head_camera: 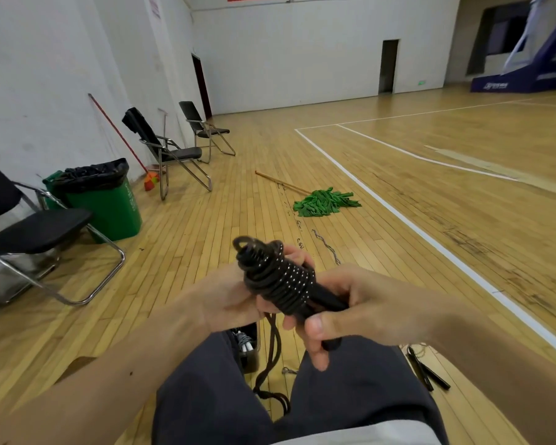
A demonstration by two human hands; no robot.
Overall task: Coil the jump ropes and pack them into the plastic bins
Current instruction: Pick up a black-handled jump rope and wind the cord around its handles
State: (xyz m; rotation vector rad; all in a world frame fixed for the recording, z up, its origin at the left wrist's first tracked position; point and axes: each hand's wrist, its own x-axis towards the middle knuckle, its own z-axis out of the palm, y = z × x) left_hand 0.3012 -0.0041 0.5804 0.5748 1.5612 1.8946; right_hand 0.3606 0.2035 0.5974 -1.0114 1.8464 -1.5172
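Head view, A: black white-flecked jump rope [280, 277], wound round its black handles, sits between both hands above the lap, long axis running up-left to down-right.
B: the left hand [222, 297] curls round the coil; the right hand [366, 303] grips the handle end. Loose tail [274, 345] hangs below, nearer the left.

— Any writing here you can actually read?
— None. The green bin [109, 207], far off to the left of the left hand [225, 293], has white characters down its side, but they are too blurred to make out.
— And further away?
— Well beyond the right hand [366, 303], the blue basketball stand base [507, 83] carries a white logo line, illegible. The small green sign [422, 82] on the wall beside it is too small to read.
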